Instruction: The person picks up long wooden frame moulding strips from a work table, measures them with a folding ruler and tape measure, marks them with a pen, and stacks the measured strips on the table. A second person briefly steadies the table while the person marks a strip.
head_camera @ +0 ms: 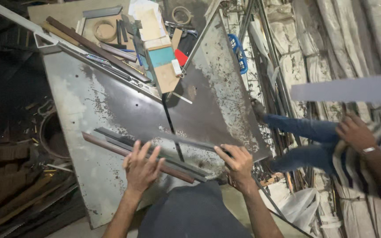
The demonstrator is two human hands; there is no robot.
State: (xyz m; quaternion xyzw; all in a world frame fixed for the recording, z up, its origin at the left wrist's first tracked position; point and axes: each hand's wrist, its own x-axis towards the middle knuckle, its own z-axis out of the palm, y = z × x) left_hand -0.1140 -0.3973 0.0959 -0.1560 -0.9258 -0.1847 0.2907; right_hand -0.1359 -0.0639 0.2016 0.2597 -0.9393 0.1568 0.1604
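Observation:
My left hand (141, 166) lies flat with fingers spread on long metal profile strips (111, 142) that rest across the steel saw table (98, 105). My right hand (237, 162) presses on the right end of a thin grey strip (186, 142) near the table's front right corner. A narrow slot (173, 130) runs down the middle of the table between my two hands. A brown strip (102, 143) passes under my left hand.
Offcuts, tape rolls, card pieces and dark bars (124, 35) clutter the far end of the table. Another person in jeans and a striped shirt (358, 145) stands at right holding a long pale bar (345, 89). Scrap lies in the dark at left.

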